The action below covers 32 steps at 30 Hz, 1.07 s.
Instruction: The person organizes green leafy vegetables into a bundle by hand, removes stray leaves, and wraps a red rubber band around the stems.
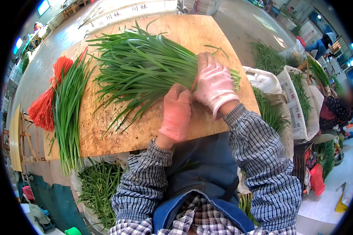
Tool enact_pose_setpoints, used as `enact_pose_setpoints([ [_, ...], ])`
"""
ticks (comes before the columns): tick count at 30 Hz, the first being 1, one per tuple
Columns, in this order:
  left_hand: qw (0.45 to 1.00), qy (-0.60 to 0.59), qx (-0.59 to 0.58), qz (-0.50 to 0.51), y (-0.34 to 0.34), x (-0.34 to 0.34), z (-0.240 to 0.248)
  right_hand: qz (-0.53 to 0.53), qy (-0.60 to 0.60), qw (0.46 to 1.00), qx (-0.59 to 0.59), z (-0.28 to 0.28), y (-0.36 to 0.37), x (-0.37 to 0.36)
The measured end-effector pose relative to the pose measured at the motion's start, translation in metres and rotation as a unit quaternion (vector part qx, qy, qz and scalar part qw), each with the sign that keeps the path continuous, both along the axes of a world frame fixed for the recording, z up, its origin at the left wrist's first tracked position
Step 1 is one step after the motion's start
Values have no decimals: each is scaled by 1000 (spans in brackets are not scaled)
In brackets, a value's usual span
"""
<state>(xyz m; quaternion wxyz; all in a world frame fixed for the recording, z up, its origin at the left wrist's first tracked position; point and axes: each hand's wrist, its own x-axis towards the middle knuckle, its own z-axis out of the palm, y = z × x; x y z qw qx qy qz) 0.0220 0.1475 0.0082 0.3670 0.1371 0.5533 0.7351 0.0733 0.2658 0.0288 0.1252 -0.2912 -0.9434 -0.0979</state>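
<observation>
A thick bundle of garlic chives (145, 62) lies across the wooden board, its leafy ends fanned to the left and its stem ends to the right. My right hand (215, 80), in a pale pink glove, is wrapped over the bundle near the stems. My left hand (176, 111), in a redder glove, is closed just below the bundle, its fingers pinched at a red tie strip (194, 83) that runs up against the stems. Both hands are close together, and the strip's far side is hidden.
A smaller bunch of chives (70, 109) and a bundle of red tie strips (45, 103) lie at the board's (106, 141) left edge. Loose greens (100, 188) are heaped below it. White crates (292, 102) stand on the right, near another person (335, 105).
</observation>
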Motion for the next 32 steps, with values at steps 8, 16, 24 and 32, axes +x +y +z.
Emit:
enact_pose_setpoints([
  [8,998,45,36,21,-9,9,35,7,-27,995,96,-9,-16,4],
  [16,987,157,19,6,2,-2,63,33,25,984,172,-24,-24,13],
  [24,907,419,-1,-32,15,-13,64,50,-5,994,98,-18,-31,19],
  [32,806,570,-27,-156,-65,11,29,58,6,990,130,-23,-25,8],
])
